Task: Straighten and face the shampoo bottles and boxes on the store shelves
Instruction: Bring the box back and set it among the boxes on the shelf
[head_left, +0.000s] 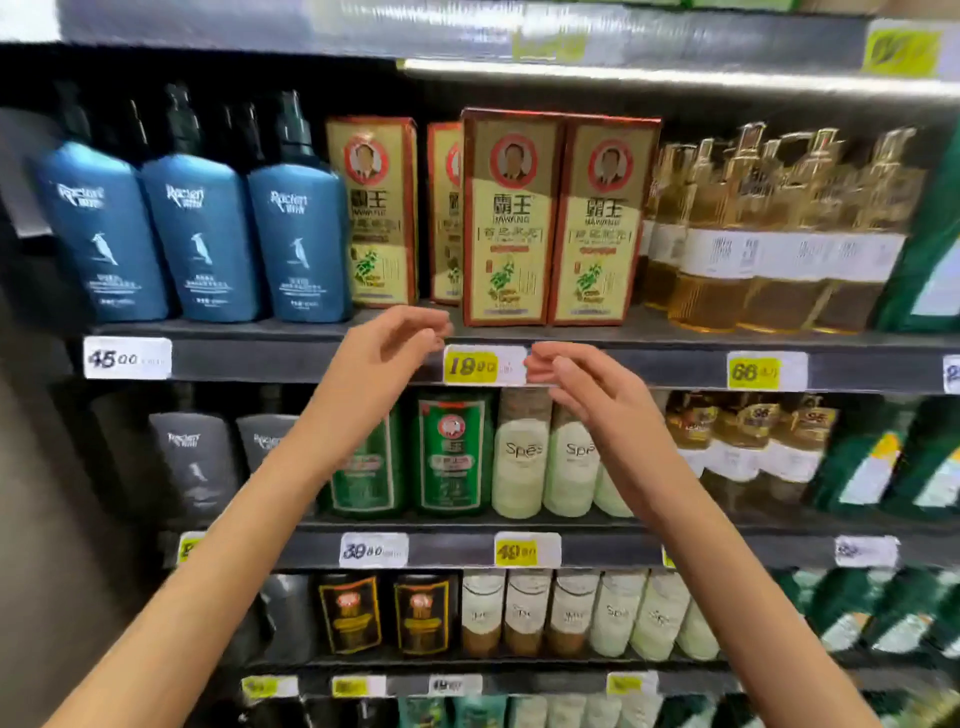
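Observation:
Two yellow-and-red shampoo boxes stand side by side at the front edge of the upper shelf. Two more of the same boxes sit further back to their left. My left hand hovers just below the shelf edge, fingers loosely curled, holding nothing. My right hand is raised in front of the yellow price tag, fingers loosely bent and empty. Neither hand touches a box.
Three blue pump bottles line the upper shelf on the left, golden pump bottles on the right. Below are green bottles, pale bottles and dark bottles. Lower shelves hold more bottles.

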